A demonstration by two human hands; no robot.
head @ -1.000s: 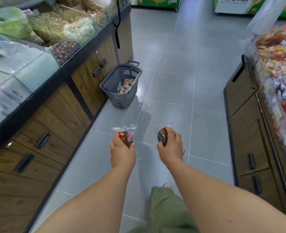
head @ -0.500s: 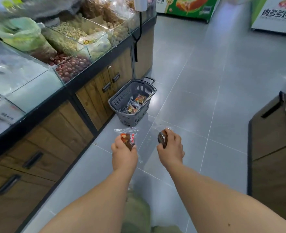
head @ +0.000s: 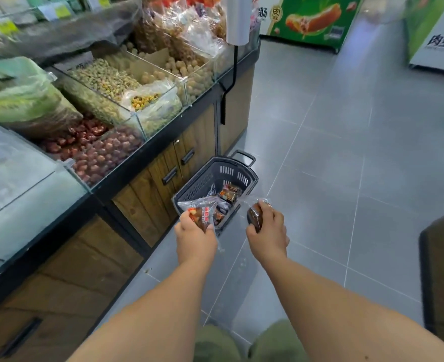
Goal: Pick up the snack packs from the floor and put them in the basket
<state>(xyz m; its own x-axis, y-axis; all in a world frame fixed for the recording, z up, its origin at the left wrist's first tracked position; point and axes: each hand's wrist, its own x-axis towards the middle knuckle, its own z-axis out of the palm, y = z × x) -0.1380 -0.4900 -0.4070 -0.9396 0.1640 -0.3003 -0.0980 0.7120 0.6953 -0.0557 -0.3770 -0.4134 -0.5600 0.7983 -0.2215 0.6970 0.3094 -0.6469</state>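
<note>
The task looks well advanced. A few wrapped packs (head: 230,192) already lie in the bottom of the grey basket (head: 252,176), which stands on the floor (head: 346,158) just ahead of both hands. Two more are in the hands but not yet dropped in. The left hand (head: 196,236) is curled around a snack pack (head: 201,212) with red print. Its long axis runs from the palm up and forward, its printed face is turned up toward the camera, and its clear crimped end fans out over the basket's near rim. The right hand (head: 266,231) is wrapped around a dark snack pack (head: 253,214) held close to upright. The clear sealed end of this pack pokes out past the fingertips and leans toward the basket, which sits slightly left of this hand. No loose pack shows on the tiles around either hand, so these two may be the last, though the floor behind the person is out of sight. What remains is to carry both packs over the opening and let them go.
</note>
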